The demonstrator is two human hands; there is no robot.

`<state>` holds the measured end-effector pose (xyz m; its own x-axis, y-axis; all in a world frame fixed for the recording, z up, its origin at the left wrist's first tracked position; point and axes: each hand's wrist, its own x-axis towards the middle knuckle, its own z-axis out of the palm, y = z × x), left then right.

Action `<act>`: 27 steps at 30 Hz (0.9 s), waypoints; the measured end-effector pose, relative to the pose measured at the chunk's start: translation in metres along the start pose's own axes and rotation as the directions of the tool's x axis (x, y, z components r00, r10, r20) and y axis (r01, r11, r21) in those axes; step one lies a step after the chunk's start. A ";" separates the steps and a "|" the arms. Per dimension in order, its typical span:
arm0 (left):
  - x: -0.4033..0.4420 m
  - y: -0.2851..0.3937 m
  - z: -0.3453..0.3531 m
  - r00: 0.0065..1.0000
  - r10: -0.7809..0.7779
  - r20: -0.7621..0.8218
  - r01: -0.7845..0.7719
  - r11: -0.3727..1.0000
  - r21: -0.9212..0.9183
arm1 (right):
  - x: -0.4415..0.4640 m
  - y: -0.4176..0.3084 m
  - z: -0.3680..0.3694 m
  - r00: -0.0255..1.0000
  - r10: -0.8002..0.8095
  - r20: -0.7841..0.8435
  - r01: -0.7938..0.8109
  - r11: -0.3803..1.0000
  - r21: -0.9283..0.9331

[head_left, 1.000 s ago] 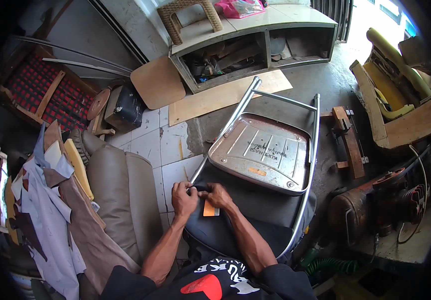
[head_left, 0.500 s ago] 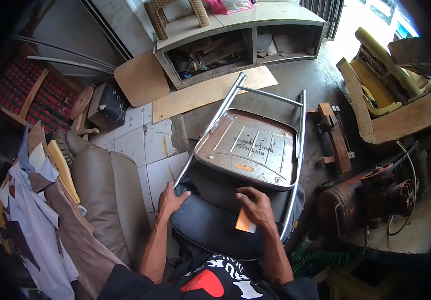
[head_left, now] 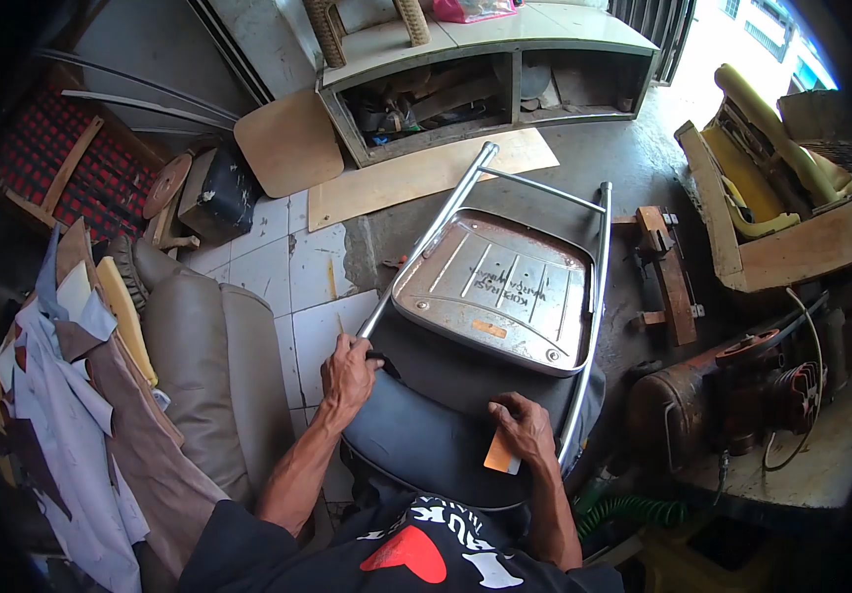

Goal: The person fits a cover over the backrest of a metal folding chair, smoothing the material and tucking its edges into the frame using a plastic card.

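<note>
A folding chair with a metal tube frame (head_left: 596, 287) lies upside down in front of me, and its bare seat underside (head_left: 495, 287) carries black lettering. Nearest my body is the black padded backrest (head_left: 426, 435). My left hand (head_left: 349, 378) is closed around the left tube where it meets the backrest, beside a small dark flap. My right hand (head_left: 525, 427) hovers over the backrest's right part, pinching a flat orange-and-white card (head_left: 502, 453). What the card is, I cannot make out.
Brown upholstered cushions (head_left: 203, 385) and fabric scraps (head_left: 75, 415) crowd the left. On the right stand a rusty compressor (head_left: 707, 405), a wooden clamp-like piece (head_left: 671, 277) and a yellow-padded wooden frame (head_left: 801, 247). Plywood (head_left: 436, 178) lies before a tiled shelf (head_left: 534, 40).
My left hand has shifted up along the tube, its fingers now wrapped more tightly. My right hand has moved slightly, still with the card. The view has tilted a little.
</note>
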<state>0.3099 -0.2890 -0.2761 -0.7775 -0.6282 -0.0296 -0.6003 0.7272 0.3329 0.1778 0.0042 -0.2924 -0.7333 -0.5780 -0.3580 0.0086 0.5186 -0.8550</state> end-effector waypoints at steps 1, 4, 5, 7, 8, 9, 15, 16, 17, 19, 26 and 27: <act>0.004 0.001 0.001 1.000 -0.025 0.003 0.025 0.999 0.025 | 0.000 0.000 0.000 1.000 0.001 -0.002 -0.001 1.000 -0.001; 0.006 0.000 0.004 0.999 -0.015 -0.032 0.016 0.999 0.030 | 0.000 0.000 0.003 0.999 -0.017 0.048 0.021 0.996 -0.082; 0.008 0.001 0.005 0.999 -0.022 -0.037 0.023 0.999 0.030 | 0.003 0.001 0.006 0.998 -0.028 0.059 0.034 0.994 -0.103; 0.012 0.004 0.006 0.996 -0.049 -0.070 0.053 0.997 0.057 | 0.003 -0.009 0.014 0.997 -0.040 0.068 0.048 0.991 -0.122; 0.013 0.005 0.005 0.996 -0.043 -0.072 0.047 0.997 0.058 | 0.003 -0.018 0.025 0.990 -0.065 0.123 0.077 0.992 -0.096; 0.014 0.007 0.005 0.997 -0.059 -0.052 0.062 0.997 0.051 | 0.003 -0.029 0.035 0.980 -0.090 0.176 0.104 0.992 -0.072; 0.012 0.010 0.003 0.996 -0.083 0.013 0.083 0.996 0.026 | 0.033 -0.060 0.138 0.918 -0.358 0.169 0.378 0.920 -0.104; 0.011 0.008 0.004 0.994 -0.110 0.007 0.110 0.994 0.003 | 0.039 -0.060 0.150 0.950 -0.294 0.109 0.307 0.942 -0.134; 0.009 0.004 0.007 0.993 -0.118 0.000 0.118 0.993 0.004 | 0.043 -0.055 0.155 0.947 -0.301 0.116 0.315 0.940 -0.132; 0.007 0.000 0.010 0.995 -0.046 -0.083 0.043 0.998 -0.043 | 0.047 -0.045 0.154 0.940 -0.336 0.061 0.337 0.941 -0.012; 0.007 0.000 0.010 1.000 -0.004 0.000 0.004 0.997 -0.083 | 0.106 -0.010 0.148 0.935 -0.278 0.219 0.294 0.955 -0.044; 0.011 -0.001 0.011 1.000 -0.008 -0.003 0.008 0.996 -0.086 | 0.111 -0.016 0.141 0.934 -0.280 0.223 0.297 0.954 -0.047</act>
<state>0.2994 -0.2937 -0.2866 -0.7722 -0.6347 -0.0294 -0.5879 0.6960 0.4122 0.1921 -0.1573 -0.3714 -0.5356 -0.8254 -0.1786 -0.2418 0.3525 -0.9040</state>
